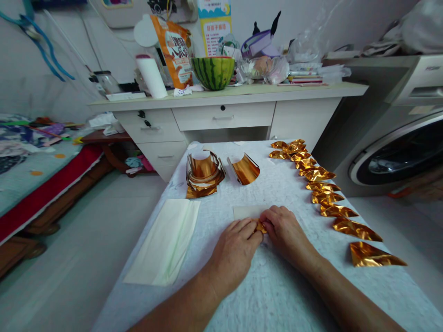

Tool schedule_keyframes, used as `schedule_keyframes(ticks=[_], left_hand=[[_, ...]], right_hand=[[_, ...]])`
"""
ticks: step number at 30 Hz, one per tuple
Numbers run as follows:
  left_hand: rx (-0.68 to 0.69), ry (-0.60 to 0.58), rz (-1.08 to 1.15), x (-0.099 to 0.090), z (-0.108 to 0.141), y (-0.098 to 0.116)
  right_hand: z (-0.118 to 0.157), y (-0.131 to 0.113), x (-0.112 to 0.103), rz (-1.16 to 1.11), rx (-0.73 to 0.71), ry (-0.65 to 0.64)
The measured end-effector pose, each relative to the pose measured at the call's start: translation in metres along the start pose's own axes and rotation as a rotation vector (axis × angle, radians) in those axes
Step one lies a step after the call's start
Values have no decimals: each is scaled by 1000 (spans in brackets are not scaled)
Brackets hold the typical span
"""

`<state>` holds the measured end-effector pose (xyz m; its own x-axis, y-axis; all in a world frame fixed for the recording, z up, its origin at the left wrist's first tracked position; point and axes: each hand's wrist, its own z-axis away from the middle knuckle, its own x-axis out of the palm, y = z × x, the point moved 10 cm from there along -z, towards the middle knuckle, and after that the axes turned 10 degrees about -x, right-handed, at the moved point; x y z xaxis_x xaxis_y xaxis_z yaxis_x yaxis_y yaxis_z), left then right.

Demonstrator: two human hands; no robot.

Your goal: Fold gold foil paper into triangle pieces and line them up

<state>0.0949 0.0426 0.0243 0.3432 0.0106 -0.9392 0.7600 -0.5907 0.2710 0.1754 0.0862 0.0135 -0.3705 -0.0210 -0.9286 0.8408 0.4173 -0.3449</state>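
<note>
A small piece of gold foil (261,227) is pinched between my two hands over the cloth-covered table. My left hand (235,249) grips its left side with fingers closed, and my right hand (282,230) closes on its right side. Just beyond them a pale paper sheet (247,211) lies flat, partly under my fingers. Folded gold foil pieces (337,210) form a long row down the right side. Curled gold foil sheets (202,173) are stacked at the back left, with one curled sheet (245,169) beside them. White paper (162,242) lies at the left.
Behind the table (277,295) stands a white cabinet (224,115) bearing a watermelon-patterned bowl (212,73), an orange bag (175,53) and a white roll (152,77). A washing machine (398,124) is at the right, a bed (41,180) at the left.
</note>
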Motion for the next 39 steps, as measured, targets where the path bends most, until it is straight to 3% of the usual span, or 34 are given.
schedule_keyframes(ticks=[22,31,39], left_hand=[[-234,-69,-223,-9,6,-9],[-329,-26,-314,-15,14,-14],[-199,-48,-299,-14,10,-12]], right_hand=[[3,-4,2,83,76,34],[4,-14,-3,176,86,49],[4,-17,-4,198,75,76]])
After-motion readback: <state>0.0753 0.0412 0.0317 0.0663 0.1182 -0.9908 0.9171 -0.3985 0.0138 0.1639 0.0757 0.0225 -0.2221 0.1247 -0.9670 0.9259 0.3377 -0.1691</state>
